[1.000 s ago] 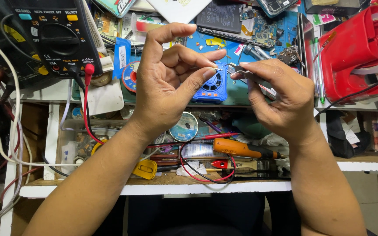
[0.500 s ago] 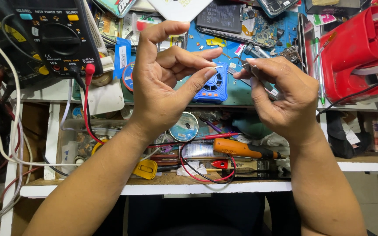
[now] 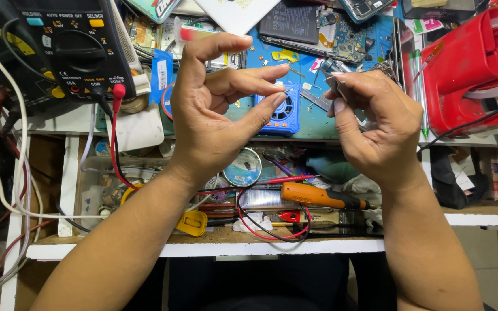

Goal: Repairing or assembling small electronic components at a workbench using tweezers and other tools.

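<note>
Overhead, both hands raised above a cluttered desk [image 3: 272, 249]. Left hand [image 3: 214, 115]: thumb and middle finger nearly pinched together around a tiny pale part [image 3: 284, 91], too small to identify; index finger curled up and clear of it. Right hand [image 3: 376, 129]: fingers closed around metal tweezers [image 3: 336, 86], whose tips point toward the left hand's pinch and stand just beside it, not visibly touching. The tiny part sits at the left fingertips, above a small blue fan-like gadget [image 3: 285, 112] lying on a blue work mat [image 3: 318, 124].

Around: black multimeter [image 3: 70, 43] at upper left, a red lead [image 3: 116, 138] running down from it. An opened phone [image 3: 324, 29] with exposed board lies on the mat behind the hands. Red tape dispenser [image 3: 462, 69] at upper right. In the open drawer below the hands: orange-handled screwdriver [image 3: 318, 197], a round solder spool [image 3: 243, 167], a yellow clip [image 3: 192, 222].
</note>
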